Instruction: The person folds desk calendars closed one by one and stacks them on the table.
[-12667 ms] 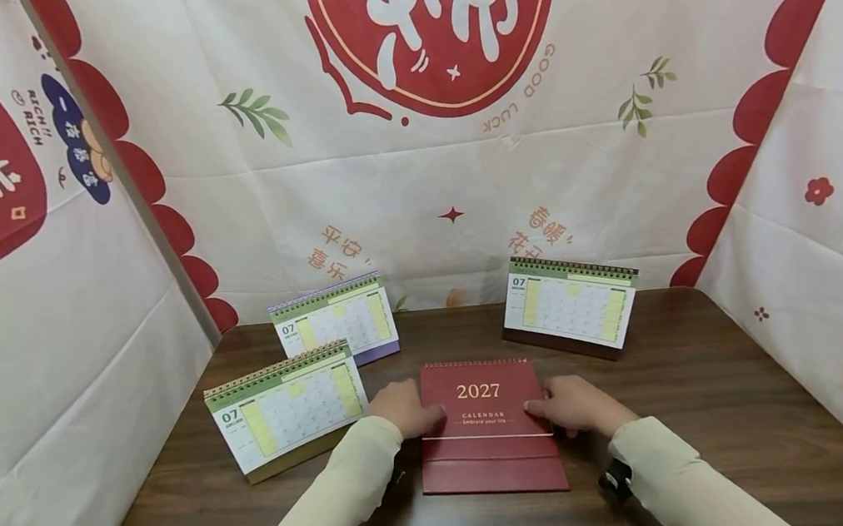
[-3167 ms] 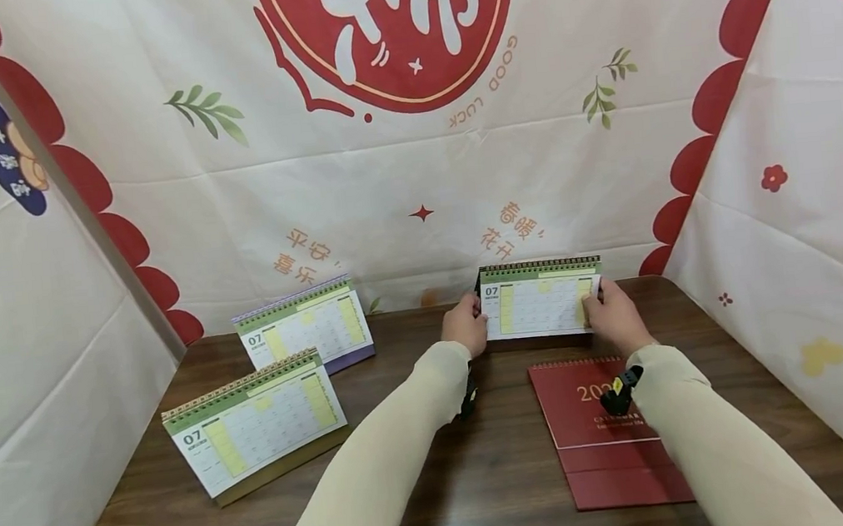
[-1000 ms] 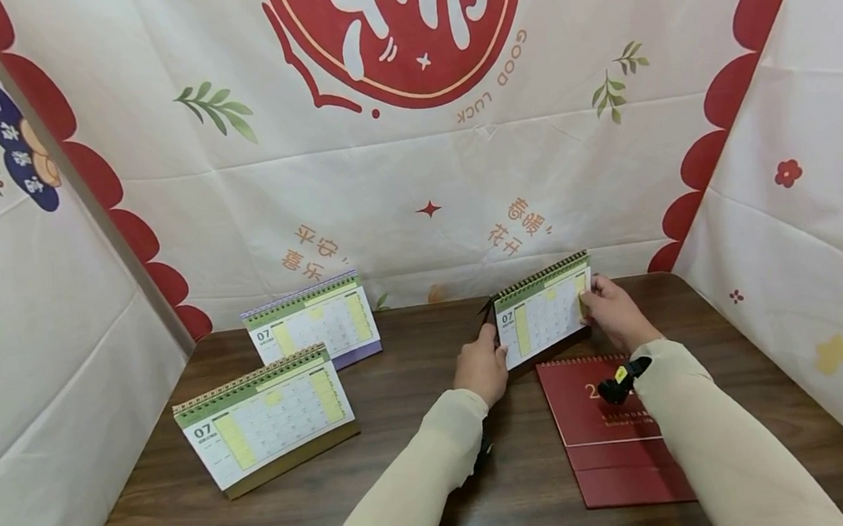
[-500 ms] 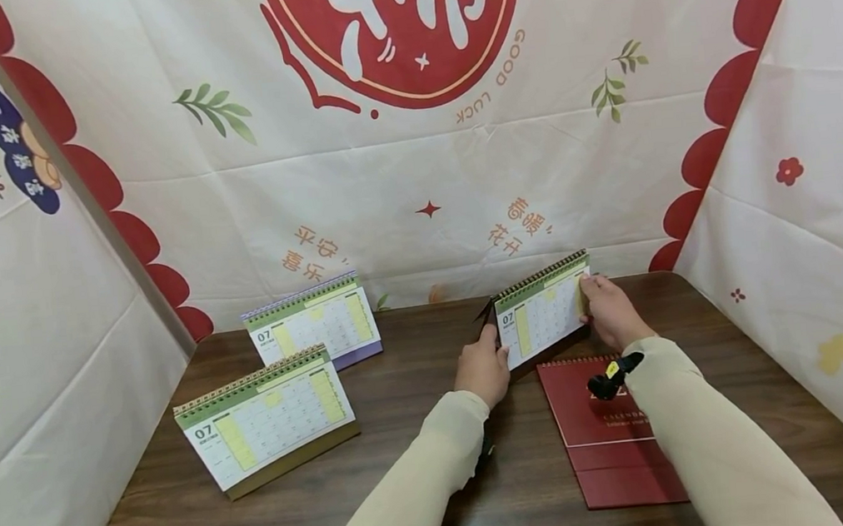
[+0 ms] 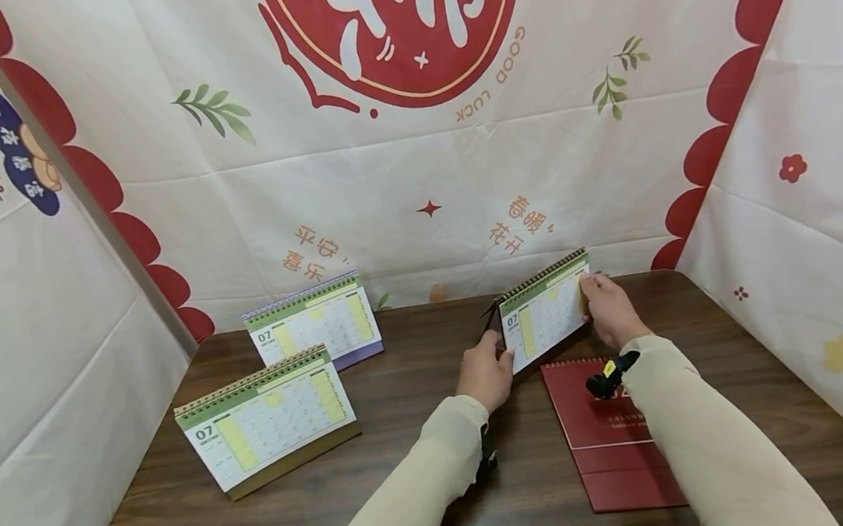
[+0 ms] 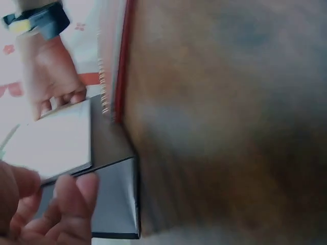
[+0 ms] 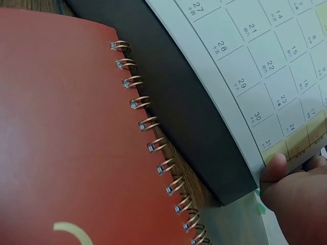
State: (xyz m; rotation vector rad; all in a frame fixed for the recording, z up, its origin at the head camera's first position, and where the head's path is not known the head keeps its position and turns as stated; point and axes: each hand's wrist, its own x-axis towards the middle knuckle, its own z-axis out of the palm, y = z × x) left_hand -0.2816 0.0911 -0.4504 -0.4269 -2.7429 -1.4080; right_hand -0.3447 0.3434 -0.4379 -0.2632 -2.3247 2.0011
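Note:
A desk calendar with a dark base [image 5: 547,319] stands tent-like at the back right, angled with its left end nearer me. My left hand [image 5: 485,372] holds its left edge; in the left wrist view, thumb and fingers [image 6: 76,191] pinch the side of the white pages [image 6: 56,143] above the dark stand [image 6: 117,199]. At its right edge my right hand [image 5: 612,310] grips the pages, the thumb [image 7: 276,166] on the front and the other fingers mostly hidden behind. A red 2027 calendar [image 5: 578,416] lies just in front, partly covered by my right forearm.
Two more desk calendars stand at the left, one with a gold-brown base [image 5: 277,418] and, behind it, one with a purple base [image 5: 313,318]. A printed cloth [image 5: 384,174] hangs behind the brown wooden table [image 5: 412,498] and along both sides.
The red calendar has gone from the middle to the right front. Both hands have left it for the dark-based calendar, which has turned, its left end towards me; lately it barely shifts.

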